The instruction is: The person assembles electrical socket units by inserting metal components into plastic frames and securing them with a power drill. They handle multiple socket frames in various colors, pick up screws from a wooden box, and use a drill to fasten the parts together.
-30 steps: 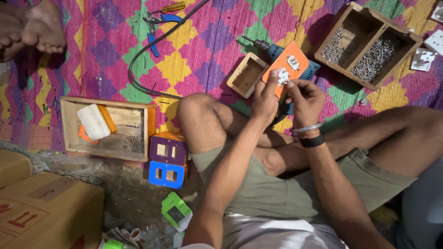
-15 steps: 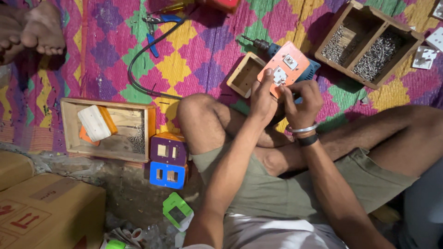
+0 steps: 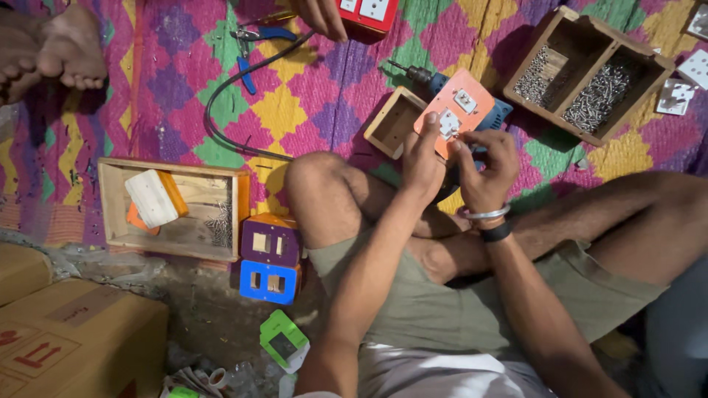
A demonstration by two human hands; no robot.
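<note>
Two hands are at work on one piece: your left hand (image 3: 422, 158) steadies the orange switch plate (image 3: 463, 110) from its lower left edge, thumb and fingers closed on it, and your right hand (image 3: 484, 166) is pinched at the plate's lower edge, just beside the white switch insert (image 3: 449, 124). Whether your right fingers hold a small part, I cannot tell. The plate is held tilted above your crossed legs, over the patterned floor mat (image 3: 310, 96).

A power drill (image 3: 431, 77) lies on the mat behind the plate, its bit pointing left. Just beside it, touching the plate's left side in this view, sits a small open wooden box (image 3: 392, 121). To the upper right stands a two-compartment wooden tray (image 3: 586, 70), both compartments holding screws. White switch pieces (image 3: 682, 85) lie at the far right edge.

To your left, a shallow wooden crate (image 3: 177, 206) holds a white block on orange pieces and a scatter of screws. A purple plate (image 3: 271, 239) and a blue plate (image 3: 269, 281) lie stacked beside your knee; a green plate (image 3: 282, 340) lies below them. Blue-handled pliers (image 3: 254, 40) and a black cable (image 3: 243, 96) lie further up.

Another person's hand (image 3: 324, 16) holds a red switch plate (image 3: 369, 11) at the top edge; bare feet (image 3: 51, 51) rest upper left. Cardboard cartons (image 3: 74, 332) stand lower left.
</note>
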